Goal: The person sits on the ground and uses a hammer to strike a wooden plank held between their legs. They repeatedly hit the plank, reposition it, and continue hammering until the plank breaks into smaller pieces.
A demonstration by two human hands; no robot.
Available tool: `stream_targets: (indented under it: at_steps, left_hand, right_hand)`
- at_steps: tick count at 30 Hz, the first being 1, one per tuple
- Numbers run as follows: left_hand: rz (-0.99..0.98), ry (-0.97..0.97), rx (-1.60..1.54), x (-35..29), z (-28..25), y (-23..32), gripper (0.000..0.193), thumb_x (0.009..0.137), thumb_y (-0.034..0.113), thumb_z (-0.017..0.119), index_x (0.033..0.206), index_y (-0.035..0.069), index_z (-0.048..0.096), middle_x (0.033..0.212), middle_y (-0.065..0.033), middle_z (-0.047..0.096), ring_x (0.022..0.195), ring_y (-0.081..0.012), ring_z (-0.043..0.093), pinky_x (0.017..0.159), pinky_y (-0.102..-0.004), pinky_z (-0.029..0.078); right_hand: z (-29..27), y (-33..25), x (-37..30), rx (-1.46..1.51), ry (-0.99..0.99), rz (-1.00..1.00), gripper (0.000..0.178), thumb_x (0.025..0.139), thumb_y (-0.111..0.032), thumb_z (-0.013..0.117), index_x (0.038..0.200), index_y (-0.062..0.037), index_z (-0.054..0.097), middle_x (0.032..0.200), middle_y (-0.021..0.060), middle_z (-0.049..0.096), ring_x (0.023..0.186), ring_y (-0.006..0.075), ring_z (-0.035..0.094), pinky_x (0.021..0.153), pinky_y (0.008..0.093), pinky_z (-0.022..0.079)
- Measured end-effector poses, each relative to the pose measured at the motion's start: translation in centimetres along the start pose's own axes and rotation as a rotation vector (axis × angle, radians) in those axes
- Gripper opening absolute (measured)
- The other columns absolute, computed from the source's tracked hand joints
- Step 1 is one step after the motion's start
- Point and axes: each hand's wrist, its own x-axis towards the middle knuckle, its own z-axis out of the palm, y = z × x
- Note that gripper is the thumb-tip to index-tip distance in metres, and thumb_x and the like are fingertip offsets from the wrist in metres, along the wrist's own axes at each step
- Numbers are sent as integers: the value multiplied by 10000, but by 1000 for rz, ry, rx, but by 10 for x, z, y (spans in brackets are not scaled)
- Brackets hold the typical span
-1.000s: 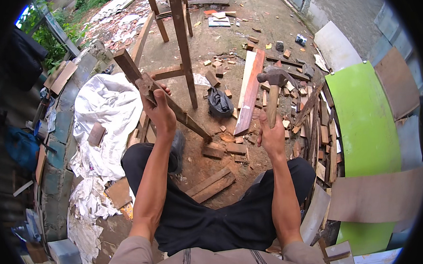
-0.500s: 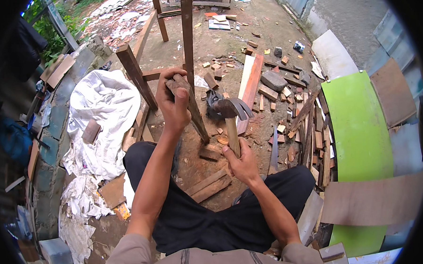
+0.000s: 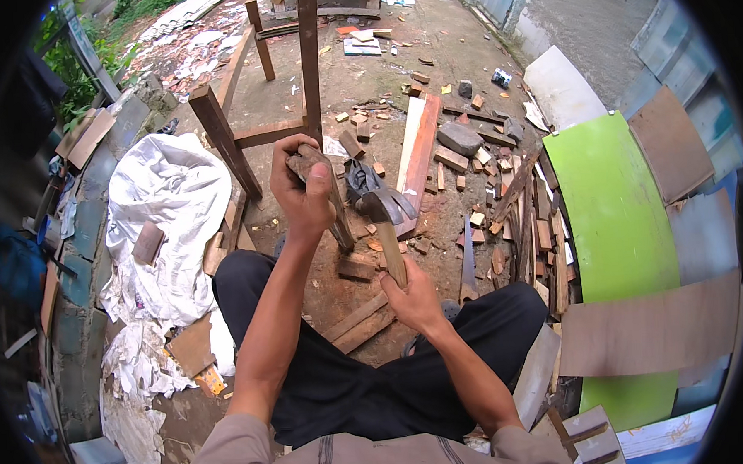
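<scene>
My left hand (image 3: 305,189) is wrapped round the upper part of a rough length of wood (image 3: 340,223), which stands tilted. Its lower end comes down close by a short wooden block (image 3: 356,267) on the ground; whether they touch I cannot tell. In my right hand (image 3: 414,296) is a claw hammer (image 3: 393,249), gripped by its wooden handle. The dark hammer head points up and away from me, apart from the wood, its claw to the right. Two wooden pieces (image 3: 364,325) lie on the ground between my legs.
Ahead stands a dark wooden frame (image 3: 272,133). A white cloth (image 3: 170,187) bearing a brown block lies left. On the right are a hand saw (image 3: 468,257), a grey stone (image 3: 459,138), scattered offcuts and a green panel (image 3: 615,213). A reddish board (image 3: 424,151) lies beyond the hammer.
The hammer and my right hand have come slightly lower and nearer to me. My left hand keeps its grip on the wood. The whole view has shifted a little.
</scene>
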Motion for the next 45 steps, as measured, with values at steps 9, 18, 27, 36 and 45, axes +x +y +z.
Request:
stream_targets:
  at_steps: [9, 18, 27, 36, 45]
  left_hand:
    - [52, -35, 2, -8, 6, 5, 439, 874, 390, 622, 1043, -1, 518, 799, -1, 497, 711, -78, 453, 649, -237, 384]
    - [27, 55, 2, -8, -14, -1, 450, 849, 423, 617, 994, 3, 540, 847, -24, 511, 752, -90, 449, 686, -245, 373]
    - [8, 67, 12, -10, -13, -2, 446, 851, 420, 610, 994, 4, 538, 839, -22, 504, 738, -89, 442, 668, -242, 366]
    - [27, 25, 20, -11, -10, 7, 433, 862, 405, 607, 996, 1, 528, 817, -13, 489, 709, -81, 437, 637, -235, 363]
    - [-19, 39, 65, -12, -17, 8, 432, 807, 387, 521, 974, -11, 503, 861, -105, 525, 776, -151, 470, 716, -288, 383]
  right_hand:
    - [3, -32, -13, 139, 122, -163, 245, 904, -168, 620, 1084, -14, 554, 731, 136, 577, 654, 267, 583, 607, 353, 457]
    - [-4, -32, -8, 232, 76, -57, 274, 900, -174, 621, 1101, -1, 555, 743, 147, 590, 662, 311, 584, 619, 388, 462]
    - [14, -11, -12, 33, 28, -76, 298, 883, -186, 627, 1122, -17, 571, 800, 214, 646, 763, 434, 638, 690, 447, 488]
    - [6, -52, -18, 265, 170, -119, 268, 930, -228, 606, 1044, 11, 564, 747, 154, 609, 668, 258, 607, 647, 399, 472]
    - [29, 45, -16, 37, 28, -149, 246, 944, -255, 607, 1002, -21, 561, 615, 38, 543, 461, 122, 535, 421, 287, 417]
